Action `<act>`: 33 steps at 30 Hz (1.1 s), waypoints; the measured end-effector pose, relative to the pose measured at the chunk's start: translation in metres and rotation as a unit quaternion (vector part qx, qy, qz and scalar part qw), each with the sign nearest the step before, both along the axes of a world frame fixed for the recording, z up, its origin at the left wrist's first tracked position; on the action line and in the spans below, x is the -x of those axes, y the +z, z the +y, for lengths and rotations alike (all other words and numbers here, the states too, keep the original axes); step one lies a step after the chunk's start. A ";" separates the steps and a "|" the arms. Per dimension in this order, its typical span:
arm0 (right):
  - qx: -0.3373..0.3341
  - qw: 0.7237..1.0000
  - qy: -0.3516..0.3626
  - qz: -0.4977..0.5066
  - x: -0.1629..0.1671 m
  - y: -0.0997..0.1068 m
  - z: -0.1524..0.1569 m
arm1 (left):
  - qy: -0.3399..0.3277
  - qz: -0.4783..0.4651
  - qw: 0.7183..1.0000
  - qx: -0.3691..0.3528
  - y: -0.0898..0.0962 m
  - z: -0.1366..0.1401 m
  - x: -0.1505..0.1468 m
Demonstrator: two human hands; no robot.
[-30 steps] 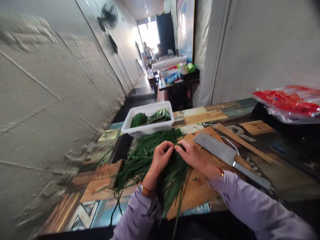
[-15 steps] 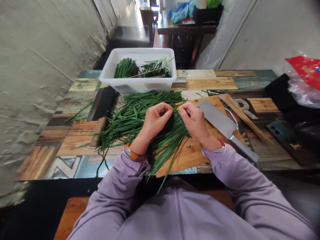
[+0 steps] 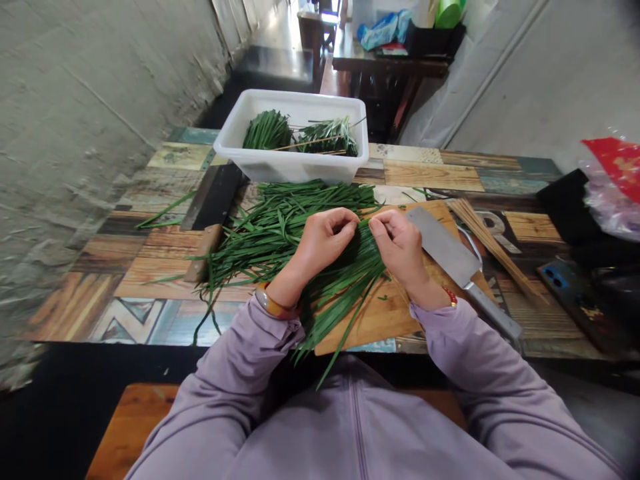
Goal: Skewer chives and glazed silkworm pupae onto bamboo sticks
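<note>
On the wooden board I see long green leaves, their axis slanting, tips pointing past its near left corner. Above it, left hand and right hand are pinched closed; what they grasp, I cannot tell.

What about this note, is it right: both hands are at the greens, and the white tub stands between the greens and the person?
Not quite: the head view shows the white tub beyond the greens, on their far side. The rest is right.
</note>
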State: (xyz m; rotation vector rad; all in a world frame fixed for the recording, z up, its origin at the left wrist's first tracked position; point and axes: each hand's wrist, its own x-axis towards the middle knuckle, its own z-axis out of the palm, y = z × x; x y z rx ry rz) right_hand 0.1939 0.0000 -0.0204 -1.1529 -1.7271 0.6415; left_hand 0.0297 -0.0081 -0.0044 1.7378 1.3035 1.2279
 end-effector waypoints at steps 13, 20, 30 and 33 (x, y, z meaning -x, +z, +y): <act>0.007 1.000 0.000 0.002 0.000 -0.001 0.001 | -0.003 0.112 0.990 -0.087 0.001 -0.003 0.002; 0.001 1.000 0.013 0.003 0.000 0.000 0.000 | -0.006 0.117 0.990 -0.083 0.001 -0.003 0.003; -0.040 0.999 0.003 -0.032 0.001 0.001 0.001 | -0.014 0.061 0.998 -0.009 0.002 -0.001 0.004; -0.038 0.999 0.003 -0.038 0.002 0.002 0.000 | -0.071 0.071 0.995 0.011 0.002 0.001 0.006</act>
